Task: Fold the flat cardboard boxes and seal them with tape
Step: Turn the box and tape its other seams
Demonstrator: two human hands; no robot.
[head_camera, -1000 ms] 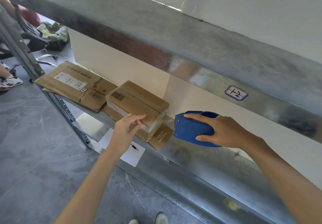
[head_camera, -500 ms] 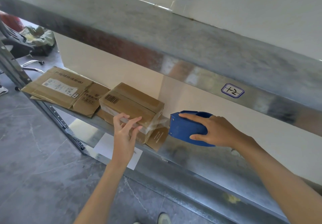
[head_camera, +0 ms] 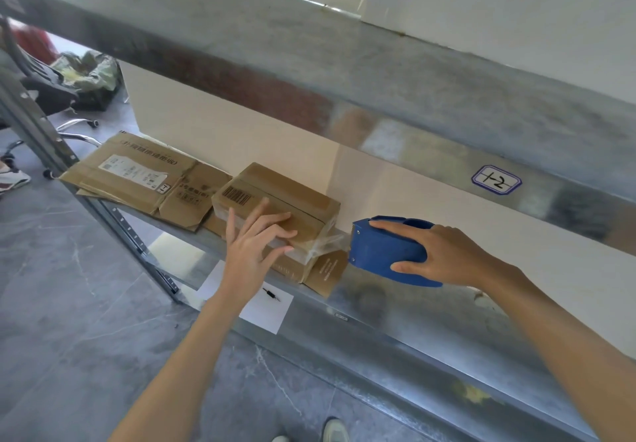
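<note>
A small folded cardboard box with a barcode sits on a metal shelf, on top of a flat cardboard piece. My left hand lies with spread fingers on the box's near top edge, holding nothing. My right hand grips a blue tape dispenser just right of the box. A strip of clear tape runs from the dispenser to the box's right end. A stack of flat cardboard boxes lies further left on the shelf.
An upper metal shelf beam with a label marked 1-2 overhangs the work area. A white paper sheet hangs on the shelf's front edge. A slanted shelf post stands at left, with an office chair beyond. Grey floor below.
My left hand has opened and slid up onto the box's top, fingers spread. My right hand with the dispenser has stayed just right of the box, tape stretched between them.
</note>
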